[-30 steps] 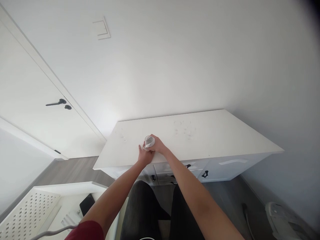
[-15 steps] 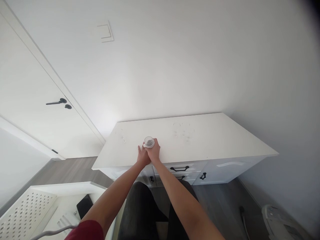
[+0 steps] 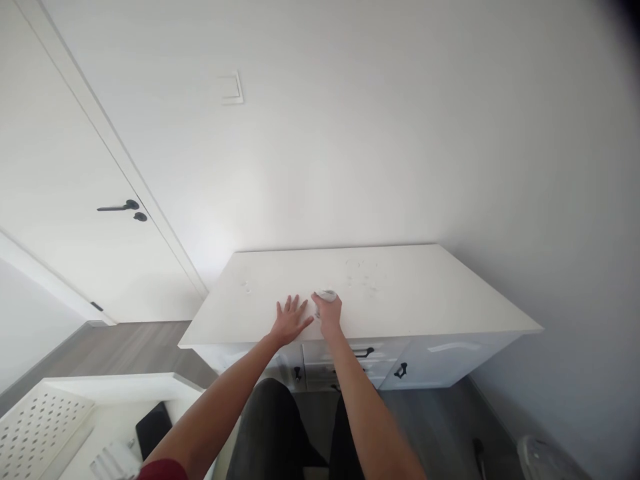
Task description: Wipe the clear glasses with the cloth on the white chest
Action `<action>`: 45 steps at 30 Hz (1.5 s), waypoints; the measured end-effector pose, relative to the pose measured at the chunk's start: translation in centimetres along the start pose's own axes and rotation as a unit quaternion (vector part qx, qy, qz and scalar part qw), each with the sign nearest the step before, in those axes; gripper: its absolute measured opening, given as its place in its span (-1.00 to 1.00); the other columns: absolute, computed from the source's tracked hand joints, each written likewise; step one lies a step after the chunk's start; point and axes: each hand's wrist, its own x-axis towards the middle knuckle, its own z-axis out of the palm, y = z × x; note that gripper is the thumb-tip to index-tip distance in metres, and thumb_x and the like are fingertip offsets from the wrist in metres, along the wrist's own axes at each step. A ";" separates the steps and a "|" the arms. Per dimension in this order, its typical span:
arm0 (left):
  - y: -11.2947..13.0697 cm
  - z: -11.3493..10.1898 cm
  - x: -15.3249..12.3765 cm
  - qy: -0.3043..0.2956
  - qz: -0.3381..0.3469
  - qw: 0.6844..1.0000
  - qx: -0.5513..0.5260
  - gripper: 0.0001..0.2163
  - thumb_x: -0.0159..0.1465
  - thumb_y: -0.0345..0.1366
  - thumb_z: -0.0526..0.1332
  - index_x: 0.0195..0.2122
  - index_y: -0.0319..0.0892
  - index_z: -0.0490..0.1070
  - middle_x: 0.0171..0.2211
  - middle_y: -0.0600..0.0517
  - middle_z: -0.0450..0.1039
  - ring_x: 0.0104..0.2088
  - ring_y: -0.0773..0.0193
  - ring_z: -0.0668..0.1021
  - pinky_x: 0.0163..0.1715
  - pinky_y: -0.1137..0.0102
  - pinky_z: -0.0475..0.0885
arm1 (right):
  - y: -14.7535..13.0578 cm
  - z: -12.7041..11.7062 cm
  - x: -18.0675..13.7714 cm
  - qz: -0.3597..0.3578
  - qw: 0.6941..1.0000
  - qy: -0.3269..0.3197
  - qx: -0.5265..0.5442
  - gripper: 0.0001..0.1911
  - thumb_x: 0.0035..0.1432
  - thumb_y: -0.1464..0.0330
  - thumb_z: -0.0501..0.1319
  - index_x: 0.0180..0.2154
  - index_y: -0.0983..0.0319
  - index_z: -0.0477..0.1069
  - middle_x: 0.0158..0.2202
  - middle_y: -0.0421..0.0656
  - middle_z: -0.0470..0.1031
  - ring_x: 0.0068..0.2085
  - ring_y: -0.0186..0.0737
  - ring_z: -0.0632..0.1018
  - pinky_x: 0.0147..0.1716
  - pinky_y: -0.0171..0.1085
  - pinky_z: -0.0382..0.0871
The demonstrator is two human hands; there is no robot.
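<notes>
My right hand (image 3: 330, 315) is closed around a small white, cup-like container (image 3: 327, 295), just above the front part of a white cabinet top (image 3: 450, 293). Only its pale upper part shows; my fingers hide the rest, so I cannot tell exactly what it is. To the left, my left hand (image 3: 289, 321) lies palm down on the cabinet top with its fingers spread, holding nothing. Faint wet-looking spots (image 3: 365, 277) mark the surface beyond my right hand, and a few more spots (image 3: 245, 287) lie towards the left end.
The cabinet stands against a white wall (image 3: 340, 133), its drawers and doors fitted with black handles (image 3: 401, 371). A white door (image 3: 75, 160) is at the left. Behind my left arm, a white open unit (image 3: 110, 381) holds a black object (image 3: 153, 429).
My hands were together around the container, its clear round top showing. Now my left hand has let go and spread flat on the cabinet, while my right hand has moved right with the container.
</notes>
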 end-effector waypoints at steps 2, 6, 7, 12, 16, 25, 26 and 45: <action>0.6 -0.7 -0.6 0.053 -0.012 0.989 -0.136 -0.43 0.45 0.12 -0.12 0.39 0.02 0.18 0.41 -0.02 0.20 0.43 0.10 0.18 0.43 -0.02 -0.08 | -0.9 -1.5 -0.9 0.071 0.993 -0.094 0.006 -0.69 -0.17 0.24 0.44 -0.35 0.20 0.45 -0.37 -0.13 0.57 -0.36 -0.13 0.56 -0.41 -0.20 0.43; 3.1 -3.1 -1.9 0.060 0.000 0.889 -0.455 -0.30 0.44 0.15 -0.35 0.33 -0.13 0.27 0.32 -0.15 0.35 0.25 0.08 0.47 0.19 0.14 0.40 | -1.3 -3.5 -3.7 0.232 0.919 -0.319 0.022 -0.68 -0.27 0.38 0.45 -0.37 0.20 0.46 -0.52 -0.26 0.46 -0.55 -0.29 0.42 -0.61 -0.33 0.20; 3.7 -3.8 -2.2 0.019 0.034 0.863 -0.504 -0.31 0.42 0.20 -0.27 0.28 -0.13 0.33 0.27 -0.18 0.41 0.19 0.04 0.52 0.13 0.13 0.45 | -1.3 -3.6 -4.5 0.255 0.900 -0.349 0.043 -0.67 -0.29 0.41 0.44 -0.38 0.19 0.45 -0.54 -0.28 0.44 -0.57 -0.32 0.40 -0.61 -0.34 0.19; 6.2 -5.6 -3.7 -0.004 0.029 0.848 -0.529 -0.67 0.14 -0.01 0.37 -0.22 -0.15 0.53 -0.25 -0.10 0.65 -0.19 0.03 0.65 -0.12 0.18 0.54 | -1.4 -2.7 -7.3 0.235 0.905 -0.354 -0.013 -0.77 -0.23 0.41 0.37 -0.42 0.18 0.42 -0.55 -0.26 0.44 -0.52 -0.23 0.46 -0.46 -0.25 0.32; 8.0 -5.6 -5.7 0.209 -0.022 0.876 -0.434 -0.82 0.15 -0.12 0.34 -0.35 -0.09 0.46 -0.37 0.02 0.58 -0.25 0.11 0.62 -0.11 0.21 0.51 | -2.4 -2.1 -9.4 -0.047 0.942 -0.174 -0.283 -0.68 -0.05 0.47 0.26 -0.18 0.16 0.53 -0.33 -0.12 0.59 -0.24 -0.04 0.56 -0.25 -0.19 0.35; 8.3 -8.5 -8.8 -0.013 0.077 0.744 -0.664 -0.81 0.07 -0.22 0.37 -0.33 -0.18 0.48 -0.44 -0.01 0.56 -0.42 0.25 0.54 -0.40 0.41 0.40 | -2.8 -4.1 -13.2 0.184 0.840 -0.507 0.068 -0.51 -0.04 -0.10 0.33 -0.39 0.18 0.35 -0.59 -0.30 0.30 -0.56 -0.25 0.39 -0.38 -0.13 0.43; 8.3 -8.6 -8.8 0.002 0.072 0.744 -0.664 -0.82 0.08 -0.22 0.36 -0.33 -0.19 0.49 -0.46 0.00 0.56 -0.43 0.26 0.54 -0.40 0.41 0.40 | -3.0 -4.1 -13.4 0.184 0.839 -0.507 0.073 -0.51 -0.02 -0.11 0.31 -0.39 0.17 0.34 -0.59 -0.30 0.29 -0.56 -0.25 0.38 -0.38 -0.11 0.44; 10.1 -7.2 -11.2 0.456 -0.090 0.644 -0.608 -0.81 0.25 -0.16 0.34 -0.21 -0.12 0.47 -0.23 -0.02 0.59 -0.16 0.19 0.64 -0.09 0.27 0.55 | -7.1 -4.0 -14.5 0.069 0.986 -0.099 0.117 -0.57 0.21 -0.02 0.22 -0.03 0.10 0.40 -0.12 -0.13 0.53 -0.31 -0.24 0.52 -0.51 -0.37 0.28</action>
